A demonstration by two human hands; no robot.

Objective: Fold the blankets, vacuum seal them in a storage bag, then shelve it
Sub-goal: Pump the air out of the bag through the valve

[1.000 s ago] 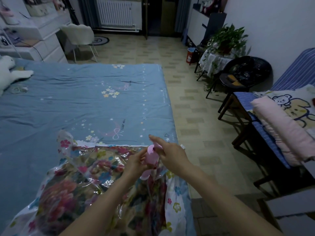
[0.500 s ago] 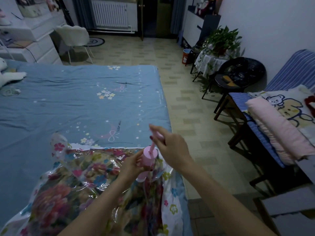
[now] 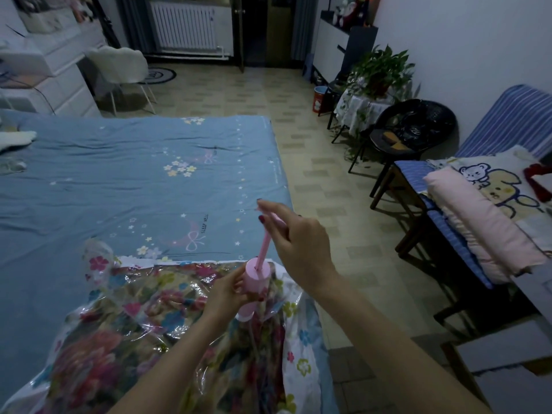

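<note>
A clear storage bag (image 3: 125,339) printed with flowers lies on the near part of the blue bed (image 3: 125,180), with a floral blanket (image 3: 80,363) folded inside it. A pink hand pump (image 3: 257,277) stands on the bag near its right side. My left hand (image 3: 228,291) grips the pump's cylinder. My right hand (image 3: 294,234) grips the pump's handle, and the thin pink rod is drawn well out of the cylinder.
A striped bench (image 3: 424,186) at the right carries a folded pink blanket (image 3: 484,231) and a bear-print blanket (image 3: 495,183). Beyond it stand a black chair (image 3: 415,130) and a potted plant (image 3: 379,73). White drawers (image 3: 59,79) and a white chair (image 3: 122,64) stand behind the bed.
My right hand has pulled the pump's handle up and away from the cylinder, so the rod now shows at length. My left hand has kept its hold on the cylinder.
</note>
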